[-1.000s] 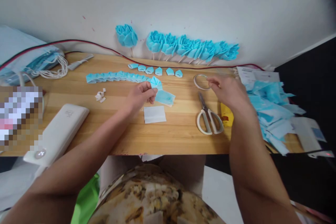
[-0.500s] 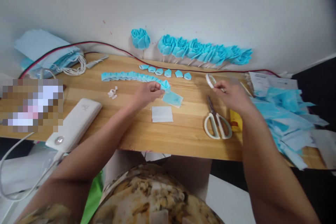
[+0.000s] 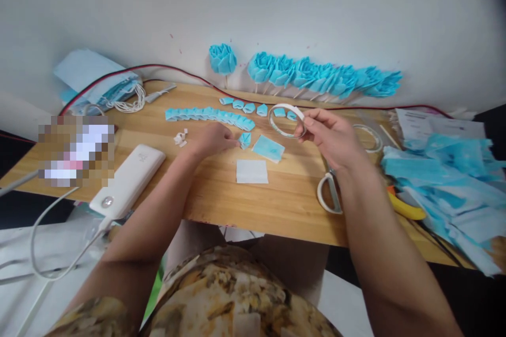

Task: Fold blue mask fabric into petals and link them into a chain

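Observation:
My left hand has its fingers closed at a small folded light-blue petal, pinched by its left edge just over the table. Between the thumb and fingers of my right hand is a roll of white tape, held up edge-on above the wood. A blue fabric rectangle and a white rectangle lie between the hands. Behind them runs an overlapping row of folded blue petals, with several single petals farther back. Scissors lie partly hidden under my right wrist.
Blue fabric flowers on sticks lean against the wall. A second tape roll, a yellow-handled object and blue scraps are at right. At left are a white power bank, paper bits and stacked masks.
My right hand has brought the tape roll leftward and nearer the middle. The folded petal at my left hand now sits apart from the petal row and the blue rectangle. The view has shifted slightly.

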Demonstrator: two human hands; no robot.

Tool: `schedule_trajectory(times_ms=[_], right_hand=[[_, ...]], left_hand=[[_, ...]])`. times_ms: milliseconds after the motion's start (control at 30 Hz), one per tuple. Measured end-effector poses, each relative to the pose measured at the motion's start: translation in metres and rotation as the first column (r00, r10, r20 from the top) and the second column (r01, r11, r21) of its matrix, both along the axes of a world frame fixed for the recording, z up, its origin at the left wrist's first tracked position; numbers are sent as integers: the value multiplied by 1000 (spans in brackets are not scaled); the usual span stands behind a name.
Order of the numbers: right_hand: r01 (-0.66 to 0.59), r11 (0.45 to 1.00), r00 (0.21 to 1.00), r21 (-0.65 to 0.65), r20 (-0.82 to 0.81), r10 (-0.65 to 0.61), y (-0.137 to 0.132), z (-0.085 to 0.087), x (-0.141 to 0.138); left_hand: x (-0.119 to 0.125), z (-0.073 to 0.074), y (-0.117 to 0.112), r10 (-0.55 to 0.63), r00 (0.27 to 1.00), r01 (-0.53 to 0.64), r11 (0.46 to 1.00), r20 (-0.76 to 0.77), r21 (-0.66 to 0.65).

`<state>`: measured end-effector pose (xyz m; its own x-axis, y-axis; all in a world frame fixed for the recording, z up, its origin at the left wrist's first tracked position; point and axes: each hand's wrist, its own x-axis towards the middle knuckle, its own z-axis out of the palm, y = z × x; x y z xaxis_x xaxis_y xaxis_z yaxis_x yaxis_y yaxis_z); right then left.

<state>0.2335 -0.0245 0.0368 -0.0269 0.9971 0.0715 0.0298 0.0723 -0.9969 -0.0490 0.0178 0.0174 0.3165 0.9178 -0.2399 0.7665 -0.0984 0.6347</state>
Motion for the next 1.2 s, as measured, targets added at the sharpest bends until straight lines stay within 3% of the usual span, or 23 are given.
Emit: schedule_trajectory(times_ms=[167,300,500,633,800,967,1200], right_hand=[[44,999,990,19,-132,-41,2,-25,1],[79,997,985,19,-153,-75,2,-33,5],[89,996,985,6,-146,-87,0,-31,2],[85,996,984,-3,-156,-84,-1,-29,1],[93,996,986,-4,-140,-93,-1,-29,1],[96,995,984,-30,-147,-99,-2,-30,-1],[96,995,984,-29,-151,-99,-3,-27,-3]], left_hand=[[-3,3,1,-119,991,120,992,-59,29],[-5,4,0,-141,987,145,988,-79,48],[-5,4,-4,-153,988,155,970,-25,189],[0,6,-9,-80,996,88,943,-37,321],[4,8,-13,4,998,17,936,-57,353],[4,6,-11,-30,999,41,936,-34,348],[3,1,-8,-77,994,22,847,82,531]])
